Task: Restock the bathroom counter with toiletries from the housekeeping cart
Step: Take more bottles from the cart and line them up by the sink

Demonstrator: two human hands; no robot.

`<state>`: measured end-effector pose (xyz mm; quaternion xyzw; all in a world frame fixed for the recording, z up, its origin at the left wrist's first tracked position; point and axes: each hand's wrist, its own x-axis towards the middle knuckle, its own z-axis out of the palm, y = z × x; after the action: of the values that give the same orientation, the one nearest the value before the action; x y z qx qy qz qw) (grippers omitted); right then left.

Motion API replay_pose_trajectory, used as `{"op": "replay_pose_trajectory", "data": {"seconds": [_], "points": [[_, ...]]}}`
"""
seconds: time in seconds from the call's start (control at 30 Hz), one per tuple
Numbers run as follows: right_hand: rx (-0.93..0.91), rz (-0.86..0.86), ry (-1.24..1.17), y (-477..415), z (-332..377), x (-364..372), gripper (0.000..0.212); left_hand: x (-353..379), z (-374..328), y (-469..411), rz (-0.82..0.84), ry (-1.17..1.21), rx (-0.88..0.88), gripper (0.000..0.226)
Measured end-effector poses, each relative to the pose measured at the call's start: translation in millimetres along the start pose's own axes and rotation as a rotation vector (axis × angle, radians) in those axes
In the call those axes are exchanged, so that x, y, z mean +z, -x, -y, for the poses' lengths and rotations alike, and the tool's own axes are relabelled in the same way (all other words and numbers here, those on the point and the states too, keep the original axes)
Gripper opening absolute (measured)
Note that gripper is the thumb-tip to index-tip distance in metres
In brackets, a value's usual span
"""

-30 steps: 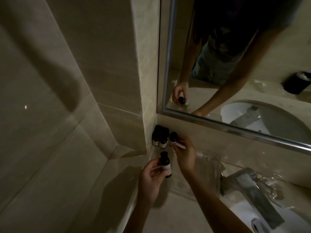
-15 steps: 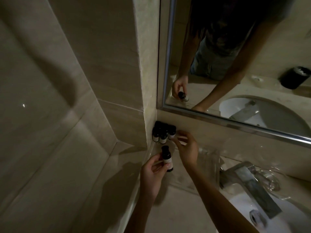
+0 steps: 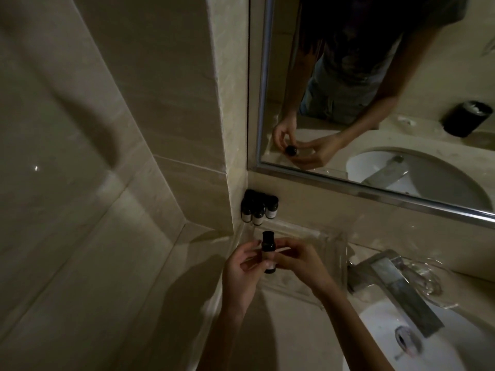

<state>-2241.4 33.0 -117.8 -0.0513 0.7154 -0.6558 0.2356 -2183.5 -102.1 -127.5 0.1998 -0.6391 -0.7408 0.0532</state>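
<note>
Mirror [image 3: 375, 89] at 1 o'clock, dim light. Counter [image 3: 289, 330] beige stone; sink [image 3: 388, 344] at 5 o'clock. Left hand [image 3: 241, 274] and right hand [image 3: 300, 263] meet mid-frame, fingers of both pinching bottle [image 3: 268, 250]: small, dark, upright, black cap, pale label, held above counter. Bottle cluster [image 3: 258, 210] at 12 o'clock of it, standing in corner.

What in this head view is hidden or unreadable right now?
- Held bottle label: covered by fingers of the left hand and right hand, too dim to read.
- Corner bottles: exact count unclear; they overlap in shadow.
- Sink: cut off by the frame's bottom edge.
</note>
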Motion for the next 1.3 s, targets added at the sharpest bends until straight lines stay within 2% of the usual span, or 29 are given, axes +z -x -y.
{"op": "replay_pose_trajectory", "data": {"seconds": [0.13, 0.2, 0.27, 0.33, 0.4, 0.47, 0.7, 0.83, 0.97, 1.17, 1.3], "points": [[0.0, 0.032, 0.077, -13.6, 1.8, -5.5, 0.017, 0.0, -0.9, -4.0, -0.011, -0.011, -0.018, 0.035], [-0.048, -0.063, 0.174, -27.5, 0.4, -8.3, 0.022, -4.2, 5.7, -6.4, -0.036, -0.08, -0.027, 0.037], [-0.114, -0.215, 0.265, -41.1, -2.0, -9.3, 0.025, -9.2, 15.9, -7.4, -0.039, -0.254, -0.035, 0.041], [-0.186, -0.33, 0.305, -52.9, -6.7, -7.5, 0.024, -12.8, 22.0, -5.9, -0.01, -0.553, -0.012, 0.044], [-0.233, -0.375, 0.337, -63.2, -14.5, -5.3, 0.026, -13.1, 23.8, -2.7, 0.03, -0.751, 0.044, 0.043], [-0.257, -0.391, 0.371, -70.9, -24.7, -3.1, 0.028, -12.3, 24.6, -0.7, 0.056, -0.823, 0.088, 0.042], [-0.278, -0.496, 0.326, -77.0, -30.8, 6.0, 0.037, -13.1, 32.3, -1.7, 0.081, -0.894, 0.127, 0.041], [-0.345, -0.547, 0.453, -80.4, -36.7, 5.3, 0.023, -14.2, 33.5, -2.7, 0.085, -0.899, 0.123, 0.041], [-0.306, -0.559, 0.56, -80.4, -36.4, 4.2, 0.019, -12.3, 32.7, -2.4, 0.094, -0.917, 0.107, 0.041], [-0.258, -0.517, 0.631, -65.5, -34.0, -1.3, 0.015, -9.2, 31.8, 13.6, 0.144, -0.953, 0.058, 0.043], [-0.224, -0.461, 0.617, -34.0, -39.2, -9.8, 0.012, -7.5, 32.9, 28.2, 0.169, -0.999, 0.101, 0.041]]}}
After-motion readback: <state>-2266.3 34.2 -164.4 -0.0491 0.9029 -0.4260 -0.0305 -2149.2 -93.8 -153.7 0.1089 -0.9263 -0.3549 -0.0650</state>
